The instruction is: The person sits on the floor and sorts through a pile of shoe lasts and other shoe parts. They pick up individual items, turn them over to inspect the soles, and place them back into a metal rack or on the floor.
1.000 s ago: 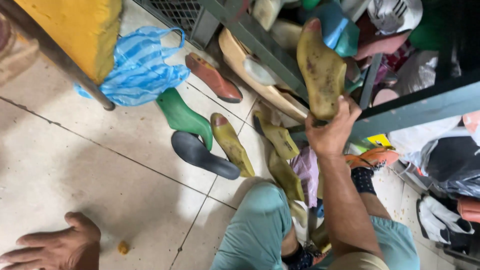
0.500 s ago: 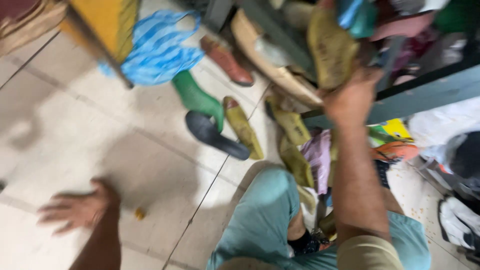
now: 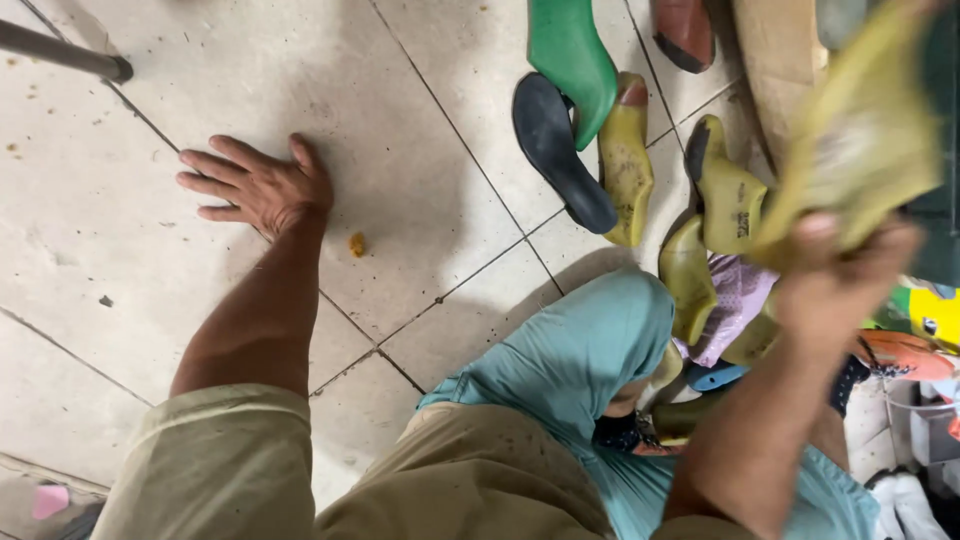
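Seen from above, the person's left hand (image 3: 255,185) has moved in from the near-left edge and now lies flat, fingers spread, on the floor tiles (image 3: 420,190), holding nothing. The right hand (image 3: 838,285), blurred, still grips a yellow last (image 3: 862,140) raised at far right, above lasts lying on the floor.

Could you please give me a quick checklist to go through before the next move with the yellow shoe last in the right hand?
1. Grip on the load: the right hand closes around the yellow shoe last from below; ok, though the picture is blurred there.
2. Support: the left hand lies flat on the tiled floor, fingers spread; ok.
3. Floor near the left hand: a small orange crumb lies close by, apart from the hand; ok.
4. Space ahead: the green last, black sole and further yellow lasts crowd the floor; not ok.
5. Firmness of the grip: cannot tell.
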